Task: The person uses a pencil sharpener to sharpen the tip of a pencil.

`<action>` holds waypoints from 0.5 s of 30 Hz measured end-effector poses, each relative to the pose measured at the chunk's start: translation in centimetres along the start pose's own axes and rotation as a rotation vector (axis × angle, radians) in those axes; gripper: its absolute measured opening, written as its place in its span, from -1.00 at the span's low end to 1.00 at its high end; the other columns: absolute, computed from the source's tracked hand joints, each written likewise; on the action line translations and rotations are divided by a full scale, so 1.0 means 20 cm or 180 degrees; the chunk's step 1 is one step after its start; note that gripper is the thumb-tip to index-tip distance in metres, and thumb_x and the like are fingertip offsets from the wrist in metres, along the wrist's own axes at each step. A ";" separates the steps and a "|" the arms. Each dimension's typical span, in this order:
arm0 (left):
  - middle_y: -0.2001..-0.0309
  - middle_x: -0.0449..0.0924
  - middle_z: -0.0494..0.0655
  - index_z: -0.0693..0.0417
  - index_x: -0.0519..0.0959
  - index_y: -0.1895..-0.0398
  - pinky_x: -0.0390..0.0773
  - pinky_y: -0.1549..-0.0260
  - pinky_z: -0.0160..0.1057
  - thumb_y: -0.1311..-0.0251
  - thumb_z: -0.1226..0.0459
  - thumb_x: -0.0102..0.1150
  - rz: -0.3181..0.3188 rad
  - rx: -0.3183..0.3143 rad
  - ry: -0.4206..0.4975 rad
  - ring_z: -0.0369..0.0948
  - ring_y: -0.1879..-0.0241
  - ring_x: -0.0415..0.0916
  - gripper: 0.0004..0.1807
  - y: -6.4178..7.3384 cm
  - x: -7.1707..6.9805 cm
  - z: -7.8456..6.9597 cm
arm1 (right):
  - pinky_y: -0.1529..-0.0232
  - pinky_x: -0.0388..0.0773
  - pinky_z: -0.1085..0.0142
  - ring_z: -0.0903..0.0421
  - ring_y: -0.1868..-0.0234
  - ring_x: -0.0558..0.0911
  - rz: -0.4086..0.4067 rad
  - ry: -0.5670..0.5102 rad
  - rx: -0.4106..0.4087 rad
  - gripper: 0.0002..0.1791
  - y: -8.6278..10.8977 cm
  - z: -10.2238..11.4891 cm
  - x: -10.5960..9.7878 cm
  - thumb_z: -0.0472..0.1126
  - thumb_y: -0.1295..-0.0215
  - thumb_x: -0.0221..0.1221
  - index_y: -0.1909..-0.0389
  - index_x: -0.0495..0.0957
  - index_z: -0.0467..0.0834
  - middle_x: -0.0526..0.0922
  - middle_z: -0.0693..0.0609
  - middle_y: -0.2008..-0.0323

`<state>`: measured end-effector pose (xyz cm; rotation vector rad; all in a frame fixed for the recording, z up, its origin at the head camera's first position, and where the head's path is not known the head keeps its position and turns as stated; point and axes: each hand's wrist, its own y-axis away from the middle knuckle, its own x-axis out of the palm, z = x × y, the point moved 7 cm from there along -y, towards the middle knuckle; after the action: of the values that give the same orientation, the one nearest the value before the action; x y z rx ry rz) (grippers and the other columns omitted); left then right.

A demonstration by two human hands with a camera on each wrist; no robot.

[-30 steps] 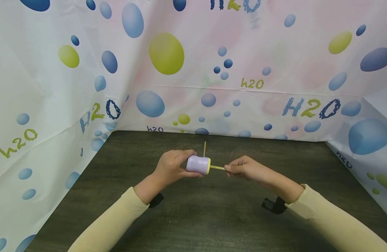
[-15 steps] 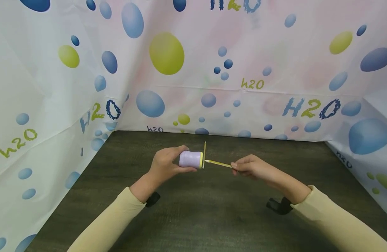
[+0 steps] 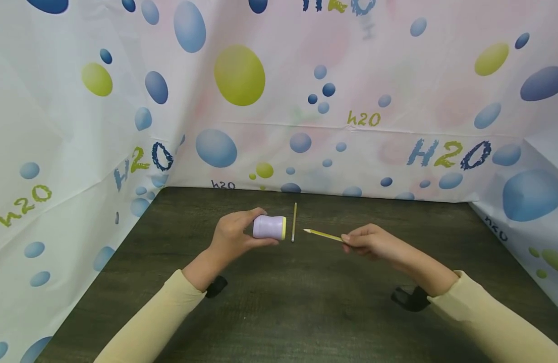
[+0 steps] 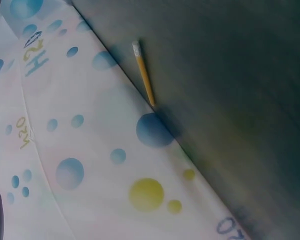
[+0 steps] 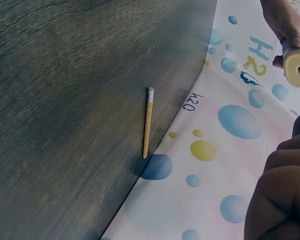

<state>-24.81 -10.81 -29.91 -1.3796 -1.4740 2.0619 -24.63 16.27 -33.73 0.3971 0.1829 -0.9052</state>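
Observation:
My left hand (image 3: 231,233) grips a lavender pencil sharpener (image 3: 268,227), thumb below and fingers above, its yellow end turned right. A round dark hole shows in that yellow face (image 5: 293,74) in the right wrist view. Opposite it, my right hand (image 3: 374,243) pinches a yellow pencil (image 3: 323,234) near its rear end. The pencil's pale sharpened tip points left at the sharpener, with a gap between them. Behind that gap, a second yellow pencil (image 3: 294,222) lies on the table, its eraser end nearer me. The left wrist view shows this lying pencil (image 4: 144,75) but not the sharpener.
The dark wood-grain table (image 3: 288,312) ends at a white sheet (image 3: 374,161) printed with blue and green dots and H2O lettering. This sheet rises at the back and on both sides. A black wrist strap (image 3: 410,298) shows below my right cuff.
The pencil in my right hand has come out of the sharpener, baring its pointed tip. My right hand has moved right and my left hand left with the sharpener. The lying pencil stays put.

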 end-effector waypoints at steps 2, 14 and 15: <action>0.47 0.75 0.00 0.19 0.64 0.19 0.61 0.52 -0.21 0.64 0.06 0.79 0.0028 -0.0024 0.0001 -0.18 0.53 0.67 -0.21 0.00 0.00 0.00 | 0.59 -0.06 0.28 0.16 0.66 -0.10 0.0010 -0.0021 -0.0001 -0.62 0.01 -0.01 0.00 -0.08 -0.64 -0.08 0.40 0.54 -0.10 0.11 0.22 0.70; 0.39 0.77 0.04 0.23 0.65 0.17 0.64 0.48 -0.19 0.55 0.11 0.78 0.0127 -0.0193 0.0106 -0.15 0.45 0.71 -0.25 0.04 -0.01 0.02 | 0.55 -0.02 0.24 0.19 0.65 -0.03 -0.0014 -0.0179 0.0082 -0.65 0.02 -0.07 -0.03 -0.03 -0.67 -0.13 0.24 0.53 -0.10 0.16 0.21 0.66; 0.39 0.77 0.04 0.23 0.65 0.17 0.64 0.48 -0.19 0.56 0.11 0.78 0.0133 -0.0204 0.0102 -0.14 0.45 0.71 -0.25 0.05 -0.01 0.02 | 0.53 -0.02 0.23 0.20 0.65 -0.03 -0.0022 -0.0207 0.0095 -0.65 0.02 -0.08 -0.03 -0.03 -0.67 -0.13 0.22 0.54 -0.10 0.17 0.21 0.65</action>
<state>-24.70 -11.60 -30.51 -1.4728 -1.5231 2.0238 -24.64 17.71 -34.85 0.3942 0.1114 -0.9274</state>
